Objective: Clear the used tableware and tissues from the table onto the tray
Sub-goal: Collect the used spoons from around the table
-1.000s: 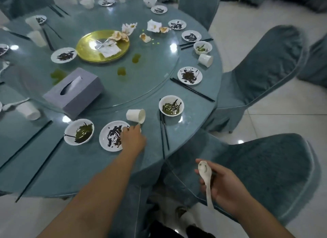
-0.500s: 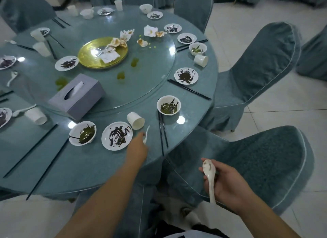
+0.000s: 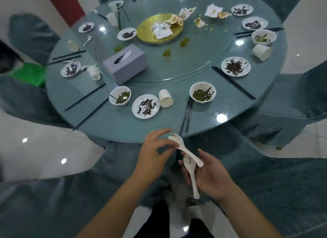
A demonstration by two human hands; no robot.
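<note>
Both hands are off the tabletop [image 3: 123,129], just before its near edge. The left hand [image 3: 154,154] pinches the upper spoon [image 3: 185,149] near the neck between thumb and forefinger, the other fingers spread loose. Its long axis runs diagonally: soiled bowl up-left toward the tabletop, handle tip down-right, crossing over the bowl of the lower spoon [image 3: 193,180]. That one lies along the palm of the right hand [image 3: 212,175], bowl away from the body and handle pointing back past the heel of the hand. The grip there is loose — fingers half-curled, thumb beside the bowl.

Half a second ago the left hand was at the tabletop edge, lifting this spoon beside the tipped paper cup [image 3: 165,98]. Now it has brought the spoon to the right hand, which then held one spoon alone.

Count — two white spoons in hand. On the tabletop in view are three green-smeared bowls [image 3: 202,94], one gold platter [image 3: 146,28], one tissue box [image 3: 126,66] and one pair of chopsticks [image 3: 185,113] nearest the hands.
</note>
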